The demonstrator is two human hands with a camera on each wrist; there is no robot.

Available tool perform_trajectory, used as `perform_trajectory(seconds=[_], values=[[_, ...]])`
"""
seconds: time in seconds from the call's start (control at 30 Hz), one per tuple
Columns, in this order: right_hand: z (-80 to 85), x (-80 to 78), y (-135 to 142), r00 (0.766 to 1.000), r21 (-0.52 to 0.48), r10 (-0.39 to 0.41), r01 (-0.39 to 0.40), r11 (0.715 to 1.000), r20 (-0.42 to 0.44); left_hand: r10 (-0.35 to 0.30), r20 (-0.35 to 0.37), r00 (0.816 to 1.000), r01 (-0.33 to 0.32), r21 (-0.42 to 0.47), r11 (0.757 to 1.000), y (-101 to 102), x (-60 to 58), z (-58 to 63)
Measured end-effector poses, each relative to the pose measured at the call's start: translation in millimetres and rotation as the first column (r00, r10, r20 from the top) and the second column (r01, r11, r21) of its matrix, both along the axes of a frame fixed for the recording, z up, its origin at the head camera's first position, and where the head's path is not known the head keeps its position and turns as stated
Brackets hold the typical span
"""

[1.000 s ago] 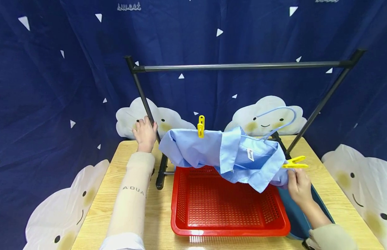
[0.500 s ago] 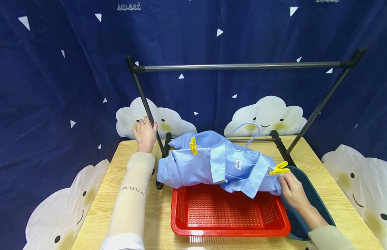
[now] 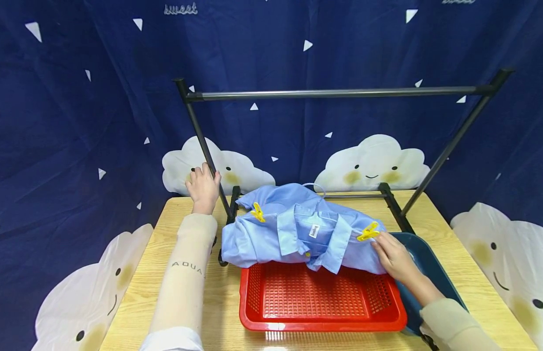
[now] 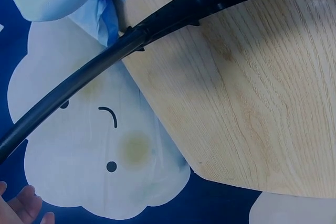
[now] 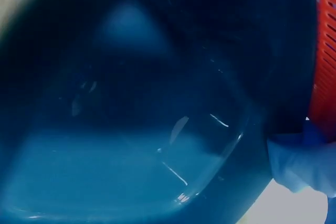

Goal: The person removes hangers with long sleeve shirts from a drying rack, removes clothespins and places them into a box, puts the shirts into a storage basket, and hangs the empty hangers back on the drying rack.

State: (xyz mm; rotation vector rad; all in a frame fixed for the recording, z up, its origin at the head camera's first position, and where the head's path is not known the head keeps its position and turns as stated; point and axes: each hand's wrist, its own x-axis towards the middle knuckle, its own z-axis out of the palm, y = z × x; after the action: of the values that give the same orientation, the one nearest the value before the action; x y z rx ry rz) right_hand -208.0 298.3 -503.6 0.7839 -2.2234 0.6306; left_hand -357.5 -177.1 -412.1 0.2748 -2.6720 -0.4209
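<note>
Pale-blue cotton-like cloth, a collared shirt (image 3: 304, 224), lies bunched below the rack's bar (image 3: 333, 93), covering the back of the red basket (image 3: 324, 326). It is off the bar, but the hanger hook (image 3: 313, 184) shows by its collar, and the left peg (image 3: 257, 213) and right peg (image 3: 368, 231) are not yet unclipped, so the work looks only partly done. The right hand (image 3: 396, 256) pinches the shirt's shoulder beside the right peg. Fingers loosely spread, the left hand (image 3: 203, 190) is at the rack's left post (image 3: 201, 137); I cannot tell if they touch.

The shirt (image 3: 286, 234) is cloth, the basket (image 3: 324, 326) glossy plastic
</note>
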Motion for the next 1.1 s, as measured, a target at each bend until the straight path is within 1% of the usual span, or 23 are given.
perform_trajectory(seconds=[0.13,0.3,0.57,0.9,1.0,1.1], values=[[0.5,-6.4,-2.8,1.0,0.033,0.025,-0.024,0.999,-0.006,0.0,0.003,1.0,0.0,0.0,1.0,0.1,0.0,0.1],[-0.1,-10.6,-5.7,0.998,0.046,0.056,-0.055,0.997,-0.017,-0.001,0.009,1.0,0.001,-0.002,1.0,0.8,-0.3,0.8],[-0.4,-10.3,-8.6,0.998,0.051,0.059,-0.059,0.997,-0.012,0.0,0.001,1.0,0.0,-0.007,1.0,1.0,0.3,2.6],[0.9,-8.9,-8.7,0.997,0.046,0.075,-0.074,0.996,-0.011,0.008,0.001,1.0,-0.008,-0.051,0.999,1.4,2.0,5.1],[-0.3,-8.4,-8.4,0.997,0.045,0.073,-0.072,0.996,-0.012,0.015,-0.009,1.0,-0.016,-0.054,0.998,2.0,2.5,5.1],[-0.8,-7.5,-8.1,0.997,0.043,0.072,-0.071,0.997,-0.008,0.024,-0.048,0.999,-0.026,-0.033,0.999,2.8,3.1,4.1]])
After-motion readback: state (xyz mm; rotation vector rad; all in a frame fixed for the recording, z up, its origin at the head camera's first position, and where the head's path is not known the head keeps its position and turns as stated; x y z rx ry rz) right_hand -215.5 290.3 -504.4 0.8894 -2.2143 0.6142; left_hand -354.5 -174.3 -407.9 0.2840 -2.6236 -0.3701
